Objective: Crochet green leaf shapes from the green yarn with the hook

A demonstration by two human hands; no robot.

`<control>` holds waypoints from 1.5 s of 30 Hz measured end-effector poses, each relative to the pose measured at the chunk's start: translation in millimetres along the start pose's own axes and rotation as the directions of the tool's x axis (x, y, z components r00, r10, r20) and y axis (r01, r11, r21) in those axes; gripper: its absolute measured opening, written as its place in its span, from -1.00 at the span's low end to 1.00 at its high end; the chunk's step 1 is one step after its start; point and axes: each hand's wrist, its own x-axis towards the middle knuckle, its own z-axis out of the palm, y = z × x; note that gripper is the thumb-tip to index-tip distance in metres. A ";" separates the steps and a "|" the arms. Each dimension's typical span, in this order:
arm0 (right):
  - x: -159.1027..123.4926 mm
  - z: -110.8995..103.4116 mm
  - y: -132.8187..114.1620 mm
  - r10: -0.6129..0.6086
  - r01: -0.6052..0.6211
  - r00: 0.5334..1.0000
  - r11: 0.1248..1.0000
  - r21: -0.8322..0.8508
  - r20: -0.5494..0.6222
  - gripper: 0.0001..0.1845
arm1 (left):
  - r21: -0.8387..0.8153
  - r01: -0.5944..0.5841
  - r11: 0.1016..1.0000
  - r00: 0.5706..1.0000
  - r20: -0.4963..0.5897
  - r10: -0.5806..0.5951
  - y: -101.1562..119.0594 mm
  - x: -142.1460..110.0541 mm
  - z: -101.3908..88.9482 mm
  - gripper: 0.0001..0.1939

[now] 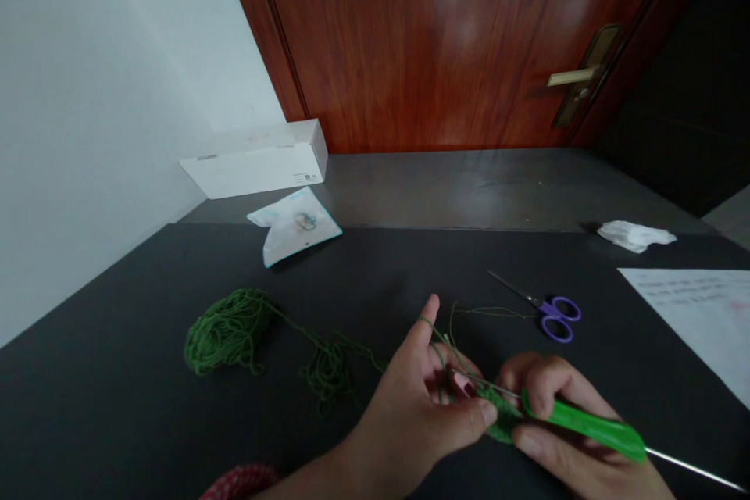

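My left hand (426,398) pinches a small green crochet piece (500,418) between thumb and fingers. A strand of green yarn passes over its raised index finger. My right hand (566,426) is closed around the bright green handle of a crochet hook (598,426). The hook's metal shaft lies across the top of the piece, its tip near the left fingers and yarn. A thin metal rod also sticks out from the handle's far end. Left of my hands lies a bundle of green yarn (228,332), with a loose tangle (326,371) trailing towards my left hand.
Purple-handled scissors (556,318) rest beyond my right hand, near a thin yarn tail. A printed paper sheet (697,312) and a crumpled white tissue (636,236) are at the right. A plastic packet (298,226) and a long white box (263,164) sit at the back left.
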 end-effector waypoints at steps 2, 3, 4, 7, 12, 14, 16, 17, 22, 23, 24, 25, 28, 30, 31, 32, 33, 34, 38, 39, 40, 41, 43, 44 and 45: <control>0.7 2.4 -1.4 0.010 -0.010 0.998 1.000 0.005 -0.056 -0.81 | 0.014 -0.023 1.000 1.000 0.006 0.023 -2.1 -0.5 -0.1 0.24; 1.1 3.0 -2.2 0.024 -0.023 0.997 1.000 0.019 -0.069 -0.80 | 0.017 -0.031 0.999 0.999 0.013 0.031 -2.6 -0.8 -0.1 0.23; 1.6 3.0 -3.1 0.044 -0.041 0.997 0.998 0.037 -0.062 -0.80 | 0.014 -0.038 0.999 0.999 0.024 0.038 -2.8 -1.0 -0.3 0.23; 2.6 0.6 -5.6 0.101 -0.100 0.995 0.988 0.119 -0.008 -0.80 | -0.069 -0.040 0.997 0.997 0.058 0.044 -2.0 -0.3 -2.0 0.19; 4.6 -2.0 -10.8 0.210 -0.209 0.978 0.953 0.218 0.017 -0.78 | -0.310 -0.031 0.950 0.995 0.085 0.060 -1.1 8.0 -8.6 0.08; 5.5 -1.3 -13.3 0.248 -0.249 0.968 0.938 0.243 0.033 -0.77 | -0.375 0.004 0.927 0.998 0.067 0.023 0.0 11.2 -10.3 -0.10; 5.9 -0.5 -15.5 0.281 -0.284 0.958 0.919 0.273 0.053 -0.75 | -0.418 0.050 0.907 0.999 0.021 -0.046 3.0 12.3 -10.2 -0.32; 5.9 -0.3 -16.4 0.291 -0.296 0.955 0.910 0.290 0.063 -0.75 | -0.435 0.063 0.898 0.997 -0.011 -0.075 5.2 12.0 -9.6 -0.43; 3.8 -1.1 -18.6 0.325 -0.336 0.942 0.886 0.320 0.089 -0.73 | -0.464 0.006 0.886 0.986 -0.146 -0.083 14.2 7.9 -6.8 -0.69; 3.4 -1.4 -18.8 0.322 -0.334 0.942 0.886 0.322 0.091 -0.73 | -0.467 -0.008 0.884 0.984 -0.163 -0.077 14.5 7.7 -7.0 -0.69; 3.2 -1.7 -19.1 0.320 -0.334 0.942 0.885 0.323 0.098 -0.72 | -0.469 -0.018 0.883 0.982 -0.173 -0.072 14.3 7.7 -7.3 -0.69; 3.3 -1.9 -19.5 0.313 -0.329 0.944 0.885 0.328 0.103 -0.72 | -0.465 -0.024 0.885 0.982 -0.178 -0.067 14.0 7.9 -7.9 -0.69; 5.1 -2.4 -21.7 0.290 -0.312 0.950 0.890 0.331 0.118 -0.71 | -0.357 -0.007 0.934 0.990 -0.132 -0.043 15.0 8.8 -10.7 -0.71; 7.4 -3.2 -24.3 0.268 -0.285 0.958 0.902 0.325 0.098 -0.72 | -0.202 0.028 0.979 0.998 -0.052 -0.039 20.6 9.3 -14.8 -0.71; 8.6 -3.7 -25.7 0.257 -0.270 0.963 0.907 0.322 0.082 -0.72 | -0.125 0.044 0.991 0.999 -0.012 -0.046 25.4 9.5 -17.9 -0.72; 9.9 -4.5 -27.2 0.247 -0.255 0.967 0.912 0.321 0.065 -0.72 | -0.040 0.069 0.997 0.997 0.039 -0.067 31.3 9.6 -21.9 -0.73; 11.0 -5.3 -28.5 0.237 -0.236 0.971 0.916 0.325 0.037 -0.72 | -0.013 0.071 0.997 0.996 0.046 -0.070 38.0 9.7 -26.6 -0.77; 11.9 -6.1 -29.7 0.228 -0.219 0.974 0.918 0.330 0.010 -0.72 | 0.002 0.067 0.998 0.997 0.036 -0.067 45.0 9.9 -32.1 -0.82; 12.7 -9.2 -32.3 0.202 -0.176 0.978 0.924 0.341 -0.043 -0.73 | 0.101 -0.026 0.995 0.994 -0.099 0.036 66.0 11.4 -57.0 -0.80; 12.3 -9.4 -32.6 0.193 -0.170 0.981 0.924 0.341 -0.033 -0.73 | 0.150 -0.054 0.987 0.986 -0.145 0.076 68.0 11.8 -62.6 -0.80; 11.9 -9.2 -33.0 0.179 -0.161 0.984 0.926 0.341 -0.021 -0.73 | 0.208 -0.079 0.975 0.974 -0.192 0.119 68.6 12.2 -67.1 -0.79; 11.5 -8.4 -33.4 0.165 -0.151 0.986 0.928 0.341 -0.010 -0.74 | 0.266 -0.102 0.959 0.958 -0.234 0.167 68.1 12.4 -70.3 -0.74; 11.0 -4.8 -34.6 0.131 -0.129 0.991 0.933 0.335 0.015 -0.73 | 0.368 -0.139 0.919 0.928 -0.277 0.251 65.5 11.8 -71.4 -0.67; 11.1 -1.9 -35.3 0.114 -0.116 0.993 0.936 0.332 0.024 -0.73 | 0.408 -0.155 0.900 0.919 -0.274 0.282 63.9 10.8 -69.0 -0.66; 11.4 1.6 -36.1 0.099 -0.104 0.995 0.938 0.331 0.033 -0.73 | 0.442 -0.171 0.880 0.917 -0.255 0.307 62.4 9.3 -64.7 -0.68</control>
